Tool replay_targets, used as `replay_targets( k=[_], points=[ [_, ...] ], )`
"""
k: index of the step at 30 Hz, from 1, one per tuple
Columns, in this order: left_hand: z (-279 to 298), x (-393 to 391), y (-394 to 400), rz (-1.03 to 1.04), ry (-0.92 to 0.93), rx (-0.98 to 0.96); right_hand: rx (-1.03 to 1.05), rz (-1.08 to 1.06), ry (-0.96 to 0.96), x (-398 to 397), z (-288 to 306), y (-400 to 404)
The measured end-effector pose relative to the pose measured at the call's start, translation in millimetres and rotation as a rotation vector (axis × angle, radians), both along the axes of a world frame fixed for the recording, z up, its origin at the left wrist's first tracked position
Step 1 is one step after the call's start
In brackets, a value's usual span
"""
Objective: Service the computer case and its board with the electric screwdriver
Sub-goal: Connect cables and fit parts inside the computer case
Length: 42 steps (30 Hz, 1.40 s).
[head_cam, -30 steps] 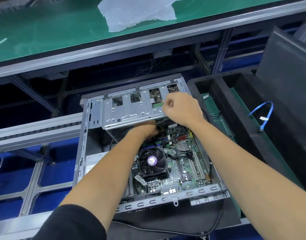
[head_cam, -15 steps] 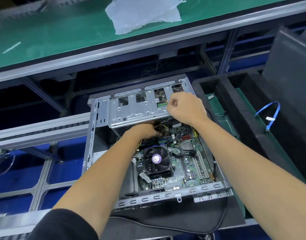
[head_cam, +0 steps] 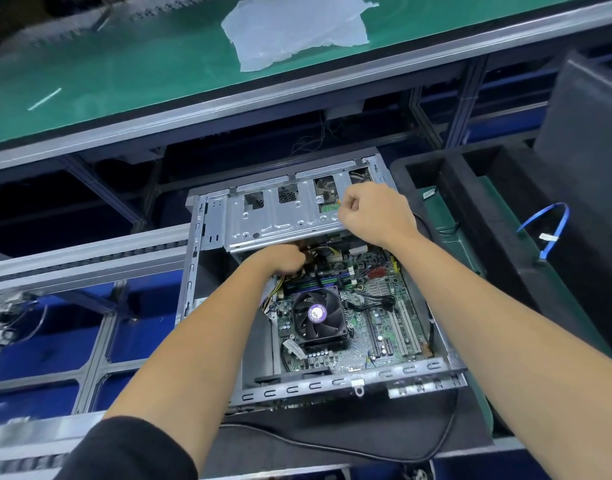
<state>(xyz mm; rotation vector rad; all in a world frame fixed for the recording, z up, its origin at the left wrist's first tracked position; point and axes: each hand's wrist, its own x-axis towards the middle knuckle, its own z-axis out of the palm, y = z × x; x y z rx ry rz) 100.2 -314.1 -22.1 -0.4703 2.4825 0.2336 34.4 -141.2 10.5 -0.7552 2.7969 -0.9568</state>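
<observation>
Reaching under the drive cage (head_cam: 280,216) at the computer case (head_cam: 193,271) far end, the left hand (head_cam: 283,259) stays among cables, grasp indiscernible; right hand (head_cam: 373,213) remains clenched atop; nothing freed, no screwdriver visible.

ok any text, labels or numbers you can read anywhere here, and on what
None can be read.
Purple round sticker on the CPU fan: print too small and blurred.
White tag on the blue cable: no legible text.
Motherboard markings: too small.
White label beside the fan: blurred.
</observation>
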Motion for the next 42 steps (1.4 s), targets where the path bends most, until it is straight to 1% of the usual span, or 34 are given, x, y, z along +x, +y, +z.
replay_targets(
  k=[3,7,10,13,16,18,20,23,25,26,27,30,31,34,36,40,42],
  points=[
    [-3.5,2.3,3.7,-0.024,0.020,0.022,-0.005,0.004,-0.004,0.0,1.4,0.9],
    [-11.8,2.6,6.8,-0.021,0.137,-0.066,-0.005,0.005,-0.007,-0.1,1.3,1.4],
    [-8.7,5.5,-0.8,-0.049,0.036,-0.073,-0.007,0.000,-0.005,-0.8,0.4,1.0],
    [-3.1,9.7,-5.7,-0.006,-0.005,-0.066,-0.005,-0.002,-0.004,-1.7,-0.5,1.1],
    [-4.2,10.0,-5.8,-0.041,-0.012,-0.108,0.005,0.005,0.002,-1.4,-1.0,0.2],
    [-4.2,9.1,-4.7,-0.058,0.033,-0.147,0.004,0.006,0.010,-1.4,-0.9,0.5],
    [-7.4,6.2,-3.4,-0.065,0.126,-0.197,0.007,0.006,0.014,-1.1,-1.0,1.3],
    [-10.4,5.9,-1.7,-0.040,0.174,-0.260,0.003,0.006,0.023,-1.3,-1.3,0.9],
    [-13.0,5.6,-4.3,0.011,0.170,-0.233,0.002,0.001,0.024,-1.0,-1.4,0.6],
    [-13.5,6.1,-6.3,0.035,0.160,-0.190,0.004,-0.001,0.023,-0.7,-1.6,0.5],
    [-14.3,6.4,-8.6,0.074,0.147,-0.117,0.006,-0.001,0.024,-0.6,-1.9,0.2],
    [-8.6,9.0,-9.2,0.207,0.118,0.186,0.003,-0.004,0.027,-0.8,-2.0,0.2],
    [-6.9,8.9,-9.9,0.221,0.109,0.225,0.000,-0.005,0.025,-0.8,-2.0,0.2],
    [-3.6,8.3,-12.4,0.219,0.064,0.164,0.003,-0.002,0.019,-0.6,-1.4,0.4],
    [-0.9,7.3,-10.3,0.218,0.074,0.129,0.006,-0.002,0.020,-0.6,-1.0,0.5],
    [-1.6,5.1,-4.8,0.257,0.089,0.157,0.011,-0.003,0.021,-0.2,0.1,0.0],
    [-2.6,2.9,-3.4,0.232,0.113,0.176,0.011,-0.002,0.022,0.0,0.2,0.2]
  ],
)
